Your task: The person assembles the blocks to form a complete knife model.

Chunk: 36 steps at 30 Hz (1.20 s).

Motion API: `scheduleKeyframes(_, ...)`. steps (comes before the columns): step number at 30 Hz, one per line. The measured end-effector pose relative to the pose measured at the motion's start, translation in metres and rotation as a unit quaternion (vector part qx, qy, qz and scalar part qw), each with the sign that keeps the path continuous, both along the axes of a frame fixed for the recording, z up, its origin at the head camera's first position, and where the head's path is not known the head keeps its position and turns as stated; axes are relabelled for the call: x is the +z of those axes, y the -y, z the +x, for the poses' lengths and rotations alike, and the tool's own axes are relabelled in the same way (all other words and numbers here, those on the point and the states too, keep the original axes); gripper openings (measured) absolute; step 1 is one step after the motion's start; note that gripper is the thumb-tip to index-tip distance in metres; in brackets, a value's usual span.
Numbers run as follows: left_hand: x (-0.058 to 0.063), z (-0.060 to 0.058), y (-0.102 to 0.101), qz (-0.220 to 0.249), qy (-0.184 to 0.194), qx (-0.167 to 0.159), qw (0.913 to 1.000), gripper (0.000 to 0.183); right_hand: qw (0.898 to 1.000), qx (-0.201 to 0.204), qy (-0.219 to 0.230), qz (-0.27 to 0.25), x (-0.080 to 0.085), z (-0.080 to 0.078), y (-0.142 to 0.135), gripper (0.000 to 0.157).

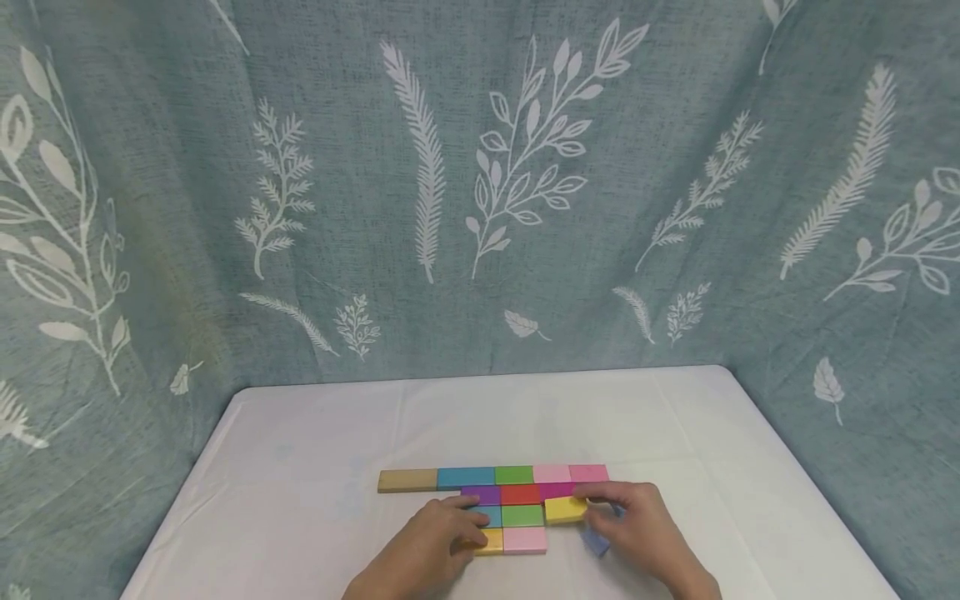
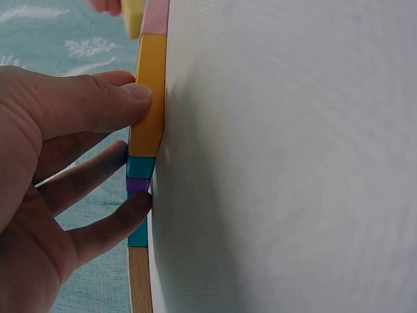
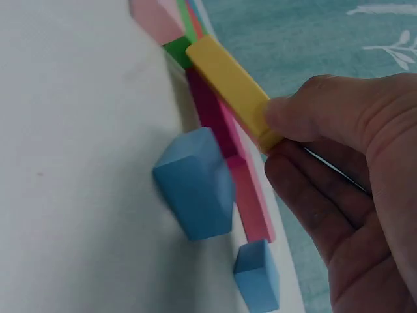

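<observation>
Flat coloured blocks lie packed in rows on the white table [image 1: 315, 467]; the back row runs from a tan block [image 1: 407, 480] to a pink block [image 1: 588, 472]. My left hand [image 1: 468, 521] rests on the left side of the patch. Its thumb [image 2: 124, 98] presses the edge of an orange-yellow block [image 2: 151, 72], and its fingers [image 2: 133, 202] touch the purple and teal blocks beside it. My right hand [image 1: 592, 504] pinches a yellow block [image 1: 565, 509] by its end. That yellow block [image 3: 228, 78] is tilted slightly above a magenta block [image 3: 208, 111].
Two loose light-blue blocks [image 3: 195, 186] [image 3: 257, 277] lie on the table by my right hand; one blue block [image 1: 596, 543] peeks out under it. A teal leaf-print curtain [image 1: 480, 183] surrounds the table on three sides.
</observation>
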<state>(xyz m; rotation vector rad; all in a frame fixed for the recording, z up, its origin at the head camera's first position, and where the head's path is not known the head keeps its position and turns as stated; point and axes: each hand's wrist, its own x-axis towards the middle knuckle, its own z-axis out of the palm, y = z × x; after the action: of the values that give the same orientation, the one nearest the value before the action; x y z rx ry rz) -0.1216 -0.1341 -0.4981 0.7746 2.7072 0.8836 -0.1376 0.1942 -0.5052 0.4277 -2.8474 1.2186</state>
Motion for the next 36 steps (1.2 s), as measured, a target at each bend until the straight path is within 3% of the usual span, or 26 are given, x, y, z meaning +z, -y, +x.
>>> scheduleKeyframes(7,0.001,0.000,0.000,0.003,0.004,-0.001,1.0000,0.017,0.998,0.029,-0.025,0.052,-0.005,0.000,0.002,0.029)
scheduleKeyframes(16,0.001,-0.001,0.001,0.002,-0.003,-0.004,1.0000,0.017,0.988,0.072,-0.053,0.124,-0.002,-0.003,0.005,0.032)
scheduleKeyframes(27,0.002,-0.002,0.000,-0.002,0.004,-0.005,1.0000,0.016,0.986,0.077,-0.049,0.137,0.000,-0.005,0.011,0.030)
scheduleKeyframes(36,0.002,-0.001,0.001,0.004,-0.002,-0.008,1.0000,0.017,0.984,0.077,-0.076,0.142,-0.001,-0.004,0.013,0.029)
